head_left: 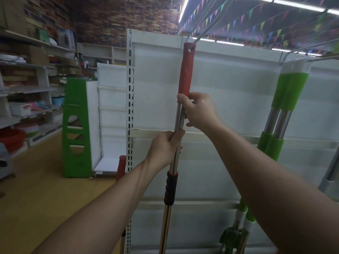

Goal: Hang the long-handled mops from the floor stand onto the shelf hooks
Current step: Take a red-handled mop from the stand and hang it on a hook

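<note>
Right now both hands grip the red-handled mop (185, 76) in front of the white metal shelf panel (229, 85). Left hand (165, 149) is wrapped round the shiny steel tube, fingers closed tight on it, just above a ribbed black/red rubber collar (171, 187). Right hand (199, 110) sits higher, at the bottom edge of the matte red plastic sleeve, fingers curled shut w/ thumb and forefinger pinching where sleeve meets tube. Mop pole stands nearly upright, slightly tilted; its rounded top has a small hole, and a thin chrome wire hook (203, 32) passes thru it or right at it, can't tell if it's fully seated. To the right, two green-handled mops (289, 88) w/ white caps hang close together off another wire hook, steel tubes below the smooth green sleeves. Perforated upright strip (130, 99) runs down the panel's left edge. Another red grip (121, 166) pokes up low, left of it. Floor is yellow wood-look.
</note>
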